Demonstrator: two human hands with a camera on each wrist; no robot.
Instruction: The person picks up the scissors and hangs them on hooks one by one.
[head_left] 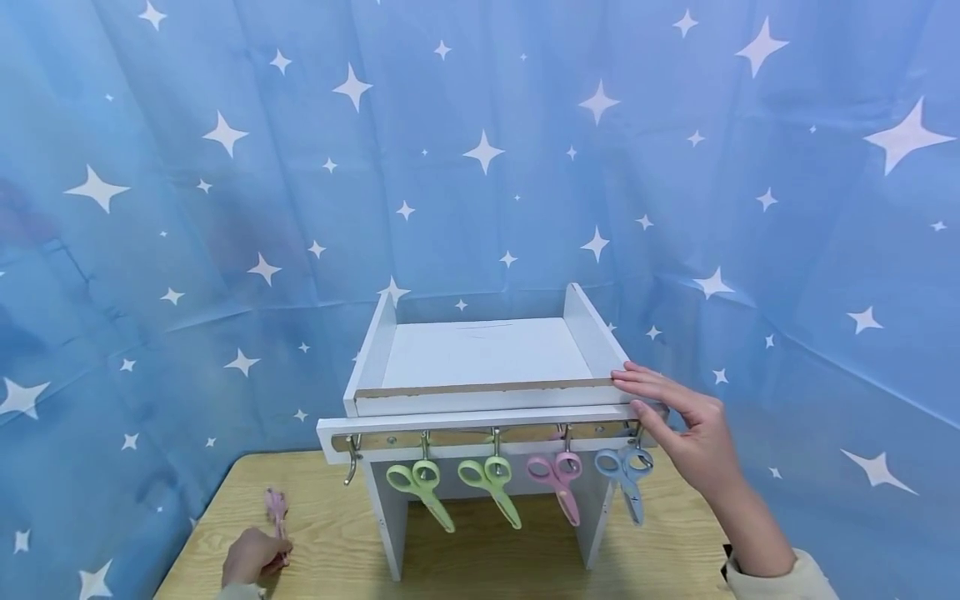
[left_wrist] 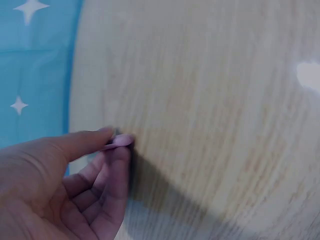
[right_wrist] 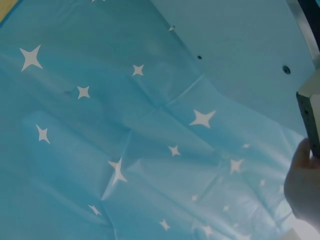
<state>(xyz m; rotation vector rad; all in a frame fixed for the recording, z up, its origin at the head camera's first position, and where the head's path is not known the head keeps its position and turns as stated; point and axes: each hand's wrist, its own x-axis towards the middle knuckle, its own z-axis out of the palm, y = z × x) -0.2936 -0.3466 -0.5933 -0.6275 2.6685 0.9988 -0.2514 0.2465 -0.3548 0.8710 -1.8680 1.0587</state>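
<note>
At the lower left of the head view, my left hand [head_left: 253, 557] pinches one end of a pair of pink scissors [head_left: 276, 503]; its handle loops point away from me over the table. In the left wrist view, thumb and fingertips hold a small pink part of the scissors [left_wrist: 121, 140]. My right hand [head_left: 693, 429] rests with fairly straight fingers on the right front corner of a white shelf [head_left: 480, 402], thumb near the hook rail [head_left: 457, 436]. From the rail's hooks hang two green scissors [head_left: 429, 500], another pink pair [head_left: 564, 492] and a blue pair [head_left: 632, 492].
The leftmost hook [head_left: 351, 462] on the rail holds nothing. The shelf stands upright on a wooden table [head_left: 322, 500], its side panels [head_left: 386, 521] reaching down to the top. A blue star-patterned curtain [head_left: 480, 208] surrounds the table at the back and sides.
</note>
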